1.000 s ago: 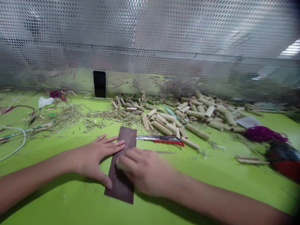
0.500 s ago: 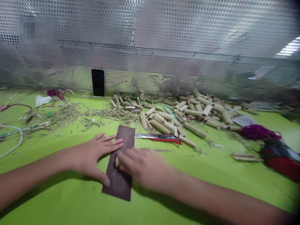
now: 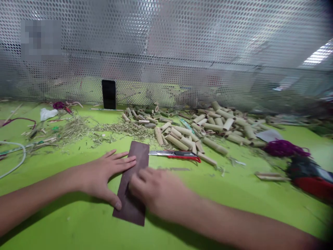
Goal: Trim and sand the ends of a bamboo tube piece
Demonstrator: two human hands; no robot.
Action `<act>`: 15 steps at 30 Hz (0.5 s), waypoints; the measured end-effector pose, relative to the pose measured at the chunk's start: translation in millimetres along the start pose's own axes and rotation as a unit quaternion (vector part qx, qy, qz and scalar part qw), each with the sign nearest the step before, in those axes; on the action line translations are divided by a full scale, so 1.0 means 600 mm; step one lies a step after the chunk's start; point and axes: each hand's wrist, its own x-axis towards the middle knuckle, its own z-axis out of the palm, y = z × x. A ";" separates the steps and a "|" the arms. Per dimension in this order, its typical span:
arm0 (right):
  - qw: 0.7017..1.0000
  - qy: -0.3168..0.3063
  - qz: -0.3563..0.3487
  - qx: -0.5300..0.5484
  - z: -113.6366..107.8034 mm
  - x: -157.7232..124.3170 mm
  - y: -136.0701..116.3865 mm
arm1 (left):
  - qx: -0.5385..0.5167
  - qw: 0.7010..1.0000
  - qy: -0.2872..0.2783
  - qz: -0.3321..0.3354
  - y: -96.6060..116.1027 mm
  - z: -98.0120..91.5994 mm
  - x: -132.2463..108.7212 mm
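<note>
"Where's the brown strip [image 3: 139,152]?"
"Flat on the green table [image 3: 78,225], slightly slanted, betw. your hands."
"L hand [image 3: 100,176]?"
"Yours is splayed palm-down, grasping nothing, fingertips + thumb on the strip's L side."
"R hand [image 3: 158,192]?"
"You've got it curled over the strip's middle, blurred; can't tell if it grips smth. Utility knife [image 3: 179,154] lies just beside."

At your counter [image 3: 78,227], the count stood at two hands [image 3: 158,192], one brown sheet [image 3: 139,152], one cutter knife [image 3: 183,155], one phone [image 3: 109,94], one white cord [image 3: 24,154] and two purple string bundles [image 3: 286,148]; your bamboo pieces [image 3: 214,146] exceeded twenty, overlap preventing an exact figure.
</note>
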 end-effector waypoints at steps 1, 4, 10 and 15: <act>0.999 0.000 -0.041 0.014 0.001 -0.001 -0.002 | -0.001 1.000 -0.004 -0.002 0.001 -0.001 0.000; 0.999 -0.009 -0.020 0.028 -0.002 0.001 0.003 | 0.002 1.000 0.001 -0.001 0.003 -0.001 -0.001; 1.000 0.004 -0.004 0.030 -0.005 0.005 0.006 | -0.005 1.000 0.001 0.000 0.002 -0.002 -0.002; 0.999 0.032 0.040 0.015 0.005 0.005 0.007 | -0.003 1.000 0.006 0.006 0.001 -0.003 0.000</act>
